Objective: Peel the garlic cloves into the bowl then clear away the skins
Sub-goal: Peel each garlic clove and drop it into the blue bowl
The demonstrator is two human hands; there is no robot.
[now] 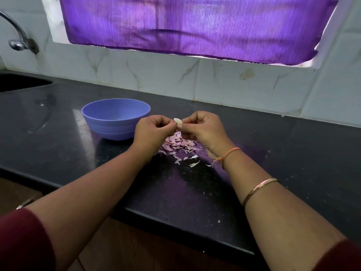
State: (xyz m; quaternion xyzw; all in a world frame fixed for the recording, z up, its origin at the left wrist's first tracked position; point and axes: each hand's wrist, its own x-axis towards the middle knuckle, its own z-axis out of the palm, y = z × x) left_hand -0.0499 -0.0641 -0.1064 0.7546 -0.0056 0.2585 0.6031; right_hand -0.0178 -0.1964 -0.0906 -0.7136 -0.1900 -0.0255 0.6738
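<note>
A pale garlic clove (177, 120) is pinched between the fingertips of both hands, a little above the counter. My left hand (152, 132) grips it from the left and my right hand (203, 130) from the right. Directly below the hands lies a loose heap of pinkish garlic skins (178, 143), with a few stray flakes toward me. A blue-purple plastic bowl (115, 118) stands on the counter just left of my left hand; its inside is mostly hidden from this angle.
The black stone counter (195, 192) runs left to right, its front edge near me. A sink basin (21, 83) and a chrome tap (16, 40) are at the far left. A tiled wall and a purple curtain (195, 26) close off the back.
</note>
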